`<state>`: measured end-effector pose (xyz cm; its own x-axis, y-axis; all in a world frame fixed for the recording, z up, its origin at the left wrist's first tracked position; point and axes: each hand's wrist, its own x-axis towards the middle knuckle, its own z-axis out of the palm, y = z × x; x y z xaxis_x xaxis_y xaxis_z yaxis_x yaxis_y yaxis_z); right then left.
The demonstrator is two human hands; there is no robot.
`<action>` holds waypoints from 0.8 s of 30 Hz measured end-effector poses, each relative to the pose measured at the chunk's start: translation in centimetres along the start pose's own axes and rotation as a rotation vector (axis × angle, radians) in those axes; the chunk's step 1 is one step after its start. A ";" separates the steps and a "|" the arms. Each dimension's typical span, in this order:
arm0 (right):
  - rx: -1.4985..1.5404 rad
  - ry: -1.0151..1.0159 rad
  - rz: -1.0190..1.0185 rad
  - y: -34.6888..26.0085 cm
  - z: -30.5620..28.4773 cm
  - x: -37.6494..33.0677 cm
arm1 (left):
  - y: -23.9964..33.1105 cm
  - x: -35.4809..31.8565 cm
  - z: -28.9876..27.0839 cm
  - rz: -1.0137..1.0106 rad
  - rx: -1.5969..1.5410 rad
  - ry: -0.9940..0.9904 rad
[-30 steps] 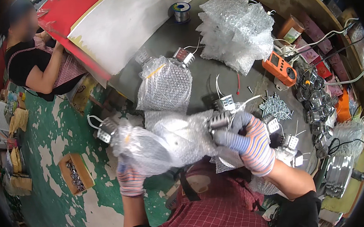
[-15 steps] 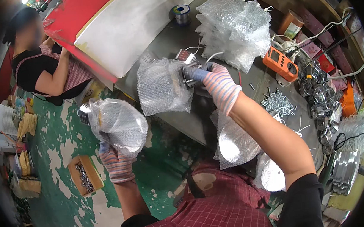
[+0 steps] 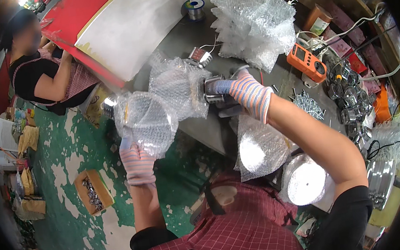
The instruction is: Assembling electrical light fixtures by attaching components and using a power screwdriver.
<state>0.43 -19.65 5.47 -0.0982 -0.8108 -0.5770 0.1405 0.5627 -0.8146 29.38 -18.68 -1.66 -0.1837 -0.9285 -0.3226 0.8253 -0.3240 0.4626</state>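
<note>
My left hand (image 3: 138, 164), in a striped knit glove, grips a bubble-wrapped round piece (image 3: 149, 117) from below. A dark, shiny metal end (image 3: 109, 106) sticks out at the wrap's upper left. Behind and to its right, a bubble-wrap bag (image 3: 177, 81) lies over the bench edge, with a shiny metal cylinder (image 3: 212, 89) at its right side. My right hand (image 3: 245, 95), also gloved, is closed around that cylinder; part of its fingers lies behind it. The wrapped piece in my left hand overlaps the bag's lower left. A small red-and-white block with a cord (image 3: 200, 57) sits just beyond.
On the grey bench (image 3: 200, 129) are stacked bubble-wrap bags (image 3: 255, 22), a solder spool (image 3: 194, 9), an orange meter (image 3: 306, 63), loose screws (image 3: 308, 105) and wrapped round pieces (image 3: 304, 179). A co-worker (image 3: 53, 76) stands at far left. A cardboard box (image 3: 94, 191) sits on the floor.
My left hand has moved right and slightly up with its wrapped piece, toward the bag. My right hand has shifted a little right and down, and more of the metal cylinder shows.
</note>
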 end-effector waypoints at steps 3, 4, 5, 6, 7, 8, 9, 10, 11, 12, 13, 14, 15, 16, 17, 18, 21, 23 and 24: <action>-0.703 0.079 -0.201 -1.5 0.1 -0.6 | -0.5 2.3 0.1 -0.001 -0.041 0.139; -1.286 0.140 -0.394 -2.5 0.3 -1.3 | -0.4 2.7 -0.4 0.002 -0.040 0.141; -1.433 0.178 -0.494 -2.7 0.5 -2.4 | -0.6 3.3 -0.8 -0.023 -0.086 0.043; -1.429 0.186 -0.494 -2.2 0.7 -2.5 | -0.7 3.8 -1.1 -0.048 -0.132 -0.052; -1.463 0.119 -0.610 -1.4 1.0 -2.1 | -0.8 4.0 -1.3 -0.051 -0.127 -0.056; -1.493 0.059 -0.722 -0.8 1.1 -1.7 | -1.1 4.3 -1.4 -0.028 -0.127 0.012; -1.585 0.062 -0.744 -0.3 1.4 -1.3 | -1.2 4.5 -1.5 -0.003 -0.125 0.081; -1.579 0.071 -0.740 0.1 1.3 -1.1 | -1.3 4.8 -2.0 -0.009 -0.118 0.077; -1.559 0.075 -0.771 0.3 1.7 -1.1 | -1.0 5.0 -2.5 -0.021 -0.139 0.046; -1.539 0.077 -0.803 0.5 2.0 -1.1 | -0.5 5.0 -2.9 -0.033 -0.158 0.017; -1.450 0.090 -0.880 1.4 2.4 -2.0 | 0.1 4.6 -3.4 -0.028 -0.153 0.019; -1.376 0.121 -0.937 1.9 2.6 -3.3 | 0.3 4.5 -3.6 -0.048 -0.194 -0.007; -1.305 0.182 -0.979 3.1 2.8 -4.2 | 0.6 4.2 -3.8 -0.063 -0.235 -0.022; -1.233 0.242 -1.018 4.2 2.8 -4.9 | 1.0 4.2 -3.9 -0.061 -0.236 -0.020; -1.232 0.237 -1.017 4.9 2.9 -5.8 | 1.4 4.0 -3.8 -0.070 -0.257 -0.067; -1.204 0.294 -0.941 5.2 3.0 -6.8 | 1.7 3.6 -3.3 -0.076 -0.279 -0.113; -1.236 0.432 -0.826 5.6 3.7 -6.4 | 1.0 4.2 -1.4 -0.013 -0.199 -0.022; -1.315 0.495 -0.763 6.1 4.4 -4.2 | 0.2 4.7 -0.5 0.028 -0.112 0.086; -1.313 0.501 -0.764 6.4 4.5 -3.8 | -0.5 4.7 0.1 0.018 -0.080 0.093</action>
<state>6.11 -13.71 2.71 -0.0806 -0.9707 0.2265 -0.9708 0.0249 -0.2386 28.01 -22.92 -3.30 -0.1210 -0.9119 -0.3921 0.8688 -0.2884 0.4025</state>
